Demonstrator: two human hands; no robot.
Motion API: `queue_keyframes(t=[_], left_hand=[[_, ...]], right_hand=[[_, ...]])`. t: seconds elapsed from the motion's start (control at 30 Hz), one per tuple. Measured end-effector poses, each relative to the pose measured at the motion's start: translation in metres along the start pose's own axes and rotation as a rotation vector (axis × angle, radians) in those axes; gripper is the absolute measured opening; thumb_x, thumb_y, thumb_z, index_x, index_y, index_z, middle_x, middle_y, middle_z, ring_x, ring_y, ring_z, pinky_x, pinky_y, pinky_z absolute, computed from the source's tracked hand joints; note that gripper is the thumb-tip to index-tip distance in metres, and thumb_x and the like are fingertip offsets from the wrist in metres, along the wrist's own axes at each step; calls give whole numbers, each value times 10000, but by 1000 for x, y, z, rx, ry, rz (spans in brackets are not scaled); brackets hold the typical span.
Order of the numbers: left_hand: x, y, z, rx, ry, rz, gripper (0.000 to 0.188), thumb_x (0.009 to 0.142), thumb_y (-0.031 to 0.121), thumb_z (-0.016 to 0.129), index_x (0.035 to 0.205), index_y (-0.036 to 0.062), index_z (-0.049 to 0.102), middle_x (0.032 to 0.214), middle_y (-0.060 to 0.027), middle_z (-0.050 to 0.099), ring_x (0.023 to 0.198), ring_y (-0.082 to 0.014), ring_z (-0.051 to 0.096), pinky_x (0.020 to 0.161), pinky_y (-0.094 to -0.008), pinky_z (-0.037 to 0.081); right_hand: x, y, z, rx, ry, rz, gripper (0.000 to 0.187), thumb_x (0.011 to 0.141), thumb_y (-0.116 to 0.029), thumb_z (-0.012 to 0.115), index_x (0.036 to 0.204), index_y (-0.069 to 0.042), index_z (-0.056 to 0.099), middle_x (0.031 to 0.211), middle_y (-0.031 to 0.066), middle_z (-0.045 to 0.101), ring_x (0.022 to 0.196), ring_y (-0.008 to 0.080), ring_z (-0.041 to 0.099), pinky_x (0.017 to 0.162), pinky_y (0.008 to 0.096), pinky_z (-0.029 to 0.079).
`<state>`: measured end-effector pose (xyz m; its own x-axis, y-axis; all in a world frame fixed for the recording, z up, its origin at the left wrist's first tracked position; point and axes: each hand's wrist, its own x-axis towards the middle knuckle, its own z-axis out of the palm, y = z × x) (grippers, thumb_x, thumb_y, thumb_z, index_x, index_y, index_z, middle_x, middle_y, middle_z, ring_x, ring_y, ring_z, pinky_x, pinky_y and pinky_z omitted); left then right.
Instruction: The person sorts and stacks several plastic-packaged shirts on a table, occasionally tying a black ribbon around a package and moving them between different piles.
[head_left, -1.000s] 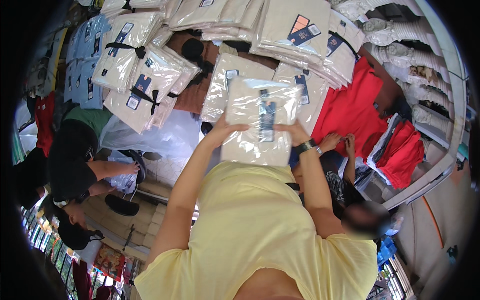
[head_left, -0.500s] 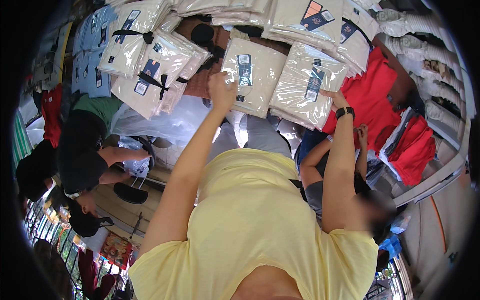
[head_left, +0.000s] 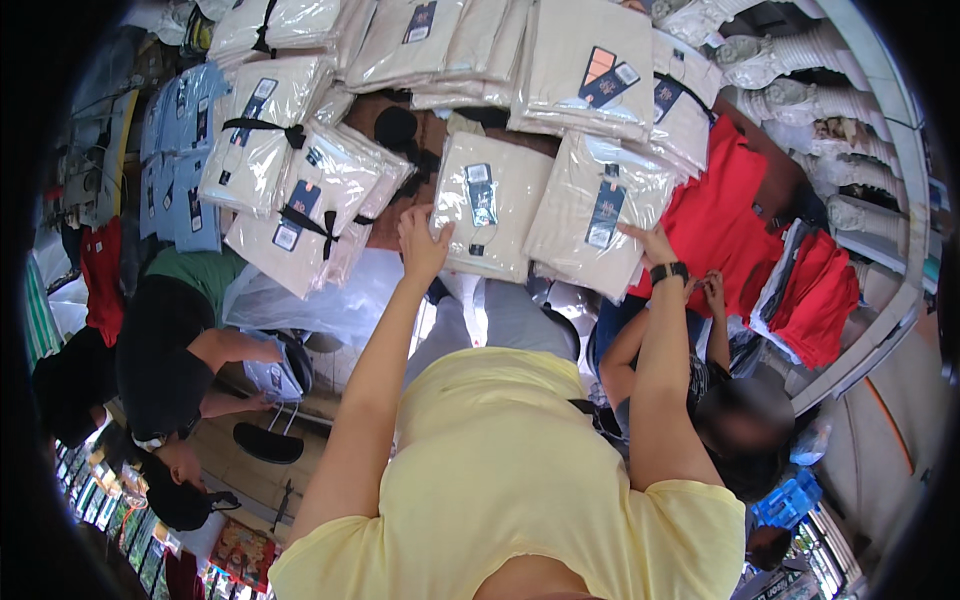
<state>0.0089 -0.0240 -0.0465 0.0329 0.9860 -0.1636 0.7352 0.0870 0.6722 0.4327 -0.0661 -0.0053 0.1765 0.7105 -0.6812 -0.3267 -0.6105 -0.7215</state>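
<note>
My left hand (head_left: 422,243) reaches up to the left edge of a cream folded garment in a clear plastic bag (head_left: 488,205) lying on the pile, and touches it with fingers apart. My right hand (head_left: 652,243), with a black watch on the wrist, rests its fingers on the lower right edge of a second bagged cream garment (head_left: 590,208) beside the first. Neither hand grips a pack. Both packs carry dark hang tags.
More bagged cream garments (head_left: 300,200), some tied with black ribbon, lie to the left, with light blue ones (head_left: 185,160) beyond. Red garments (head_left: 725,215) lie at the right. A person in black (head_left: 165,350) crouches at the left; another person (head_left: 740,425) bends at the right.
A second ago both hands held one bagged garment up in front of me. They have since laid it down on the pile, and both hands now rest on the lying packs.
</note>
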Motion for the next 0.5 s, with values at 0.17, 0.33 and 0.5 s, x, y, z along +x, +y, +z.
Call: queue_keyframes(t=[0.17, 0.33, 0.5], left_hand=[[4, -8, 1, -60, -45, -58, 555, 756, 237, 722, 1206, 30, 471, 1172, -210, 454, 1128, -395, 427, 967, -459, 346], [2, -19, 0, -160, -45, -105, 564, 771, 235, 714, 1210, -7, 458, 1173, -217, 462, 1116, -380, 446, 960, -418, 365], [2, -27, 1, -162, -14, -103, 559, 785, 242, 709, 1214, -11, 454, 1153, -217, 481, 1082, -371, 469, 934, -414, 385]], right_hand=[[-57, -34, 26, 8, -76, -126, 613, 727, 48, 680, 1287, 29, 431, 1168, 127, 598, 1032, 219, 607, 878, 343, 492], [-65, -112, 26, 64, -79, -241, 581, 732, 13, 627, 1279, 47, 435, 1147, 143, 604, 983, 231, 625, 850, 347, 512], [58, -216, 12, -40, -277, -231, 378, 797, -106, 627, 1116, 87, 562, 1043, 145, 649, 890, 205, 654, 801, 343, 532]])
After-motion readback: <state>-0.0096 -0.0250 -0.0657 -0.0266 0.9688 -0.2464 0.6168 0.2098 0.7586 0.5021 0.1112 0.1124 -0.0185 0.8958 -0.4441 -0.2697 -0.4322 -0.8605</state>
